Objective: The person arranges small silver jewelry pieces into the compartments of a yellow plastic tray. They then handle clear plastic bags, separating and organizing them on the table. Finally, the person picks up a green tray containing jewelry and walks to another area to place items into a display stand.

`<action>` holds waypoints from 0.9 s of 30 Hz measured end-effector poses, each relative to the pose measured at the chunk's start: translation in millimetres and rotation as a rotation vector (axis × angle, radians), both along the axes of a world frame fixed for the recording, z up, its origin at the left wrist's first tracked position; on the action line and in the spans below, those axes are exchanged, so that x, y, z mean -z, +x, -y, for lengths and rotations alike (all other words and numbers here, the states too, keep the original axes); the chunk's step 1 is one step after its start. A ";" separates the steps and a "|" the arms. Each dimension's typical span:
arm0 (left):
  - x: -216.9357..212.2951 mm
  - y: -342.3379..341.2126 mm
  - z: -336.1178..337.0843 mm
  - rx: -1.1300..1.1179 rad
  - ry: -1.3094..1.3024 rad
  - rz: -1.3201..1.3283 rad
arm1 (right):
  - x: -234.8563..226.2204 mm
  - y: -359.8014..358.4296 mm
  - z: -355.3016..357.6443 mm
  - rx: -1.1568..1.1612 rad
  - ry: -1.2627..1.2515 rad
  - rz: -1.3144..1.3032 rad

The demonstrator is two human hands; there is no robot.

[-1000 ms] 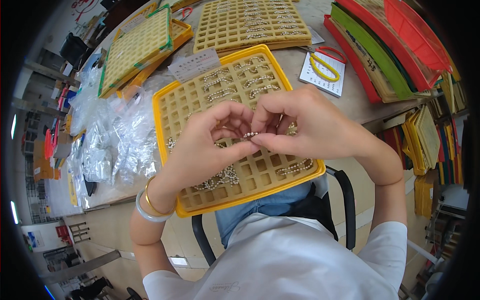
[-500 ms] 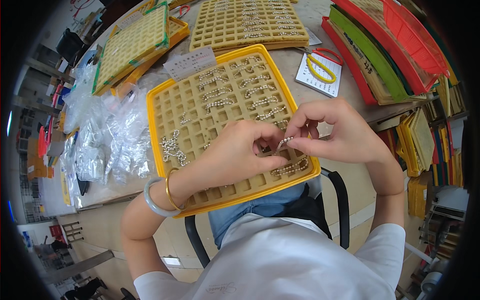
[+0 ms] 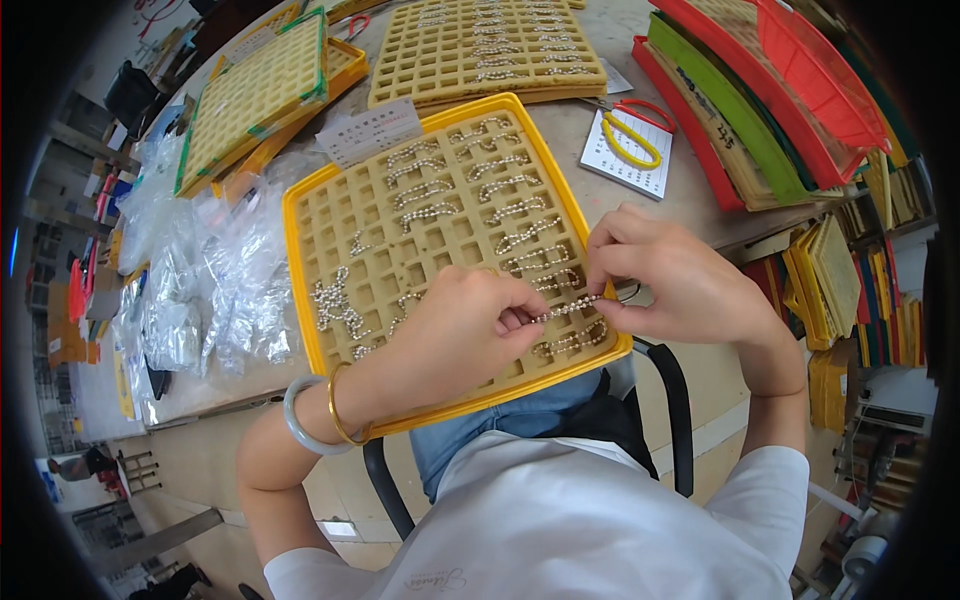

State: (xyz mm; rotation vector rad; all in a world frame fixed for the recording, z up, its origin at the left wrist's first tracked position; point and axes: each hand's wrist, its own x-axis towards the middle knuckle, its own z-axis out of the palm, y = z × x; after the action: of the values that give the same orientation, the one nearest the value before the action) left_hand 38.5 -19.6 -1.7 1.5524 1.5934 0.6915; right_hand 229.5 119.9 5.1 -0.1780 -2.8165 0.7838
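Observation:
A short silvery ball chain (image 3: 568,308) is stretched between my two hands over the near right part of a yellow tray (image 3: 293,235). My left hand (image 3: 462,322) pinches its left end between thumb and fingers. At the other end my right hand (image 3: 675,278) grips it with thumb and forefinger by the tray's right rim. The tray holds a tan foam pad with rows of square pockets. Similar chains (image 3: 430,213) lie across the pad in columns, and a loose heap of chains (image 3: 338,302) rests at its left. My left hand hides part of the pad.
Behind the tray lies another foam pad (image 3: 390,75) with chains. Clear plastic bags (image 3: 180,290) pile up at the left, below a green-edged pad (image 3: 255,100). Yellow-and-red-handled scissors (image 3: 630,140) rest on a paper pad. Red and green trays (image 3: 720,110) stack at the right.
My hands have drawn apart, and the chain that was bunched between them is now pulled out nearly straight. The whole view has shifted slightly.

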 end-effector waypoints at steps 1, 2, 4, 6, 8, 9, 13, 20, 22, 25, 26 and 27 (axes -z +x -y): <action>5.3 0.6 0.2 0.009 0.029 -0.011 | -0.6 0.4 1.2 0.004 0.022 0.027; 8.2 1.2 0.5 0.017 0.057 -0.021 | -1.6 0.8 3.0 0.009 0.044 0.053; 6.1 2.0 1.3 0.018 0.075 -0.041 | -3.6 0.1 5.0 0.014 0.091 0.082; 2.2 0.2 2.9 0.009 0.099 -0.041 | -6.0 -1.3 5.6 0.017 0.142 0.090; -4.6 -10.0 8.2 -0.012 0.128 -0.022 | -14.1 -3.2 3.9 0.049 0.154 0.079; -9.3 -17.9 11.5 -0.061 0.159 -0.047 | -17.8 -5.1 3.3 0.065 0.158 0.070; -22.0 -56.1 24.8 -0.274 0.252 -0.174 | -21.0 -26.1 -3.7 -0.051 0.150 0.040; -19.2 -112.2 57.4 -0.364 0.093 -0.367 | -11.6 -118.0 4.1 -0.299 -0.055 0.005; -12.6 -119.2 64.8 -0.399 0.091 -0.407 | -6.0 -141.2 10.6 -0.342 -0.031 0.052; -3.8 -123.4 72.6 -0.372 0.113 -0.486 | 0.4 -162.1 15.8 -0.414 0.014 0.151; -3.2 -124.5 73.6 -0.360 0.107 -0.503 | 1.2 -164.6 16.0 -0.432 0.012 0.169; -1.3 -125.8 74.4 -0.369 0.112 -0.487 | 2.7 -165.8 16.3 -0.451 0.006 0.198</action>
State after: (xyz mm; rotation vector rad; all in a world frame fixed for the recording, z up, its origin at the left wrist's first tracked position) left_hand -87.2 -94.1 -0.4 1.6037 2.2768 0.6334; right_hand 63.7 103.6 2.4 0.4195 -3.0904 0.8855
